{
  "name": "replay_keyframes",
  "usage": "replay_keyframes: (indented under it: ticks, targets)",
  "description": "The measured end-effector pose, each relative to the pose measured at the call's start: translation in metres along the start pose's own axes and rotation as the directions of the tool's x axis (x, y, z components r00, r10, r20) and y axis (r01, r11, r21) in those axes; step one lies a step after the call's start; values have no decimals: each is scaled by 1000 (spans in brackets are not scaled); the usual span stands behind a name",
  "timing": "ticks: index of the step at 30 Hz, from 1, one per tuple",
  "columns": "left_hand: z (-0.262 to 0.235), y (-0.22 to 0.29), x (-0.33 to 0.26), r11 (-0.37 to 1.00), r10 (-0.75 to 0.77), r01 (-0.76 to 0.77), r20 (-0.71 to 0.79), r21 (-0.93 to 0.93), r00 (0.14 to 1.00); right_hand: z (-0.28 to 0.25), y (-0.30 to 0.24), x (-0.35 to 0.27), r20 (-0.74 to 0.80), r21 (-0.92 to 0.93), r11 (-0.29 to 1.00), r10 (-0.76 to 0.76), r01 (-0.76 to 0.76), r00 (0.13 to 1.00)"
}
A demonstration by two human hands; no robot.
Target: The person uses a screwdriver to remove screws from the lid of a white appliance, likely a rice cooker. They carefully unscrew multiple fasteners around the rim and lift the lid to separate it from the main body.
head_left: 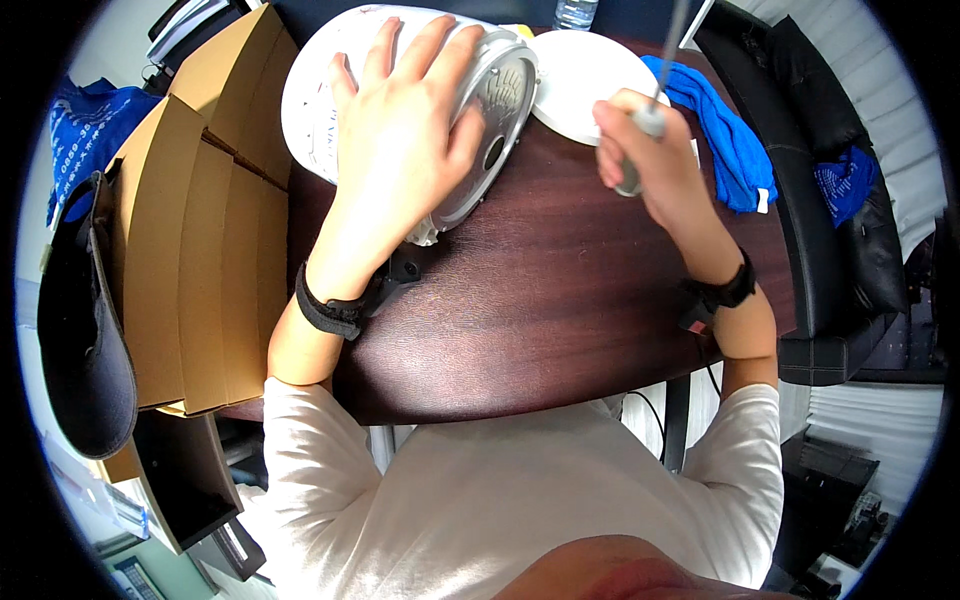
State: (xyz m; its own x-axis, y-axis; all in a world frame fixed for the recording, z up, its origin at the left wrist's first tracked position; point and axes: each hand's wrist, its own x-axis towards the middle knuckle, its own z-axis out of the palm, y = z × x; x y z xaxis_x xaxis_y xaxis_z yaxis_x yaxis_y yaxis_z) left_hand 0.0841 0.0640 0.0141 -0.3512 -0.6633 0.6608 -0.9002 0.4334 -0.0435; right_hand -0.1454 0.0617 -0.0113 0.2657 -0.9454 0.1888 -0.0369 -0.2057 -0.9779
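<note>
A white, rounded appliance (312, 105), shaped like a rice cooker, lies tilted on the dark wooden table with its round metal face (510, 90) turned to the right. My left hand (405, 130) grips it, fingers spread over the white shell and thumb by the metal rim. In my closed right hand (650, 150) is a screwdriver with a grey handle (649, 121), its long thin shaft pointing up and away. The shaft's tip runs out of the top of the view. A white round disc (590, 85) lies flat between the appliance and my right hand.
A blue cloth (720, 130) lies at the table's right side. Behind the disc stands a clear bottle (575, 12). Cardboard boxes (215, 270) with a dark cap (85, 330) border the left edge. A black sofa (830, 230) is on the right.
</note>
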Motion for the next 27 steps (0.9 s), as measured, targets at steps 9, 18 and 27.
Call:
replay_keyframes:
  ticks: [9, 18, 27]
  targets:
    - [-1, 0, 1, 1000, 5, -5, -21, -3, 1000, 58, -1, 45, -123, -200, 952, -258, 231, 958]
    - [1, -1, 0, 1000, 28, -27, -51, 5, 998, 58, -4, 47, -57, -498, 726, -573, 474, 818]
    - [0, -1, 2, 1000, 18, -18, -36, -2, 999, 45, 1, 54, 169, -651, 406, -745, 641, 645]
